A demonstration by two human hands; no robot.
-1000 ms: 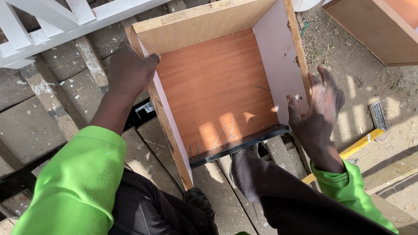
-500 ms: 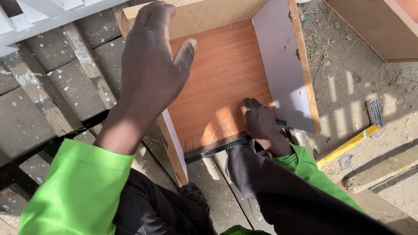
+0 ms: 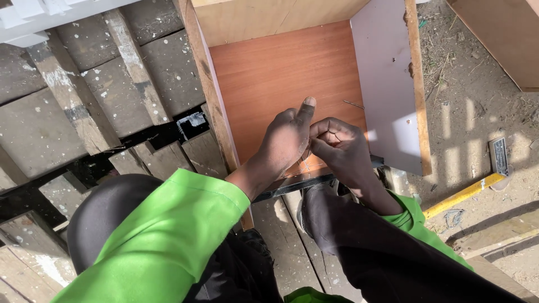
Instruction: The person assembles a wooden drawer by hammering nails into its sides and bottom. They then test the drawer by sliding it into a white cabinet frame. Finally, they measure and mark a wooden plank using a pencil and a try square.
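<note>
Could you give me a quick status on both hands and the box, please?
Left hand and right hand together, pinching something small, unclear what. Both over the open wooden box floor. Loose nail beside them.

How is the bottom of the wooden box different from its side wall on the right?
The box bottom is reddish-brown with wood grain; the right wall is plain pale white. The bottom lies flat, while the wall stands up on its edge. Both hands, left hand and right hand, are over the bottom; neither touches the wall. Both are flat, smooth boards.
</note>
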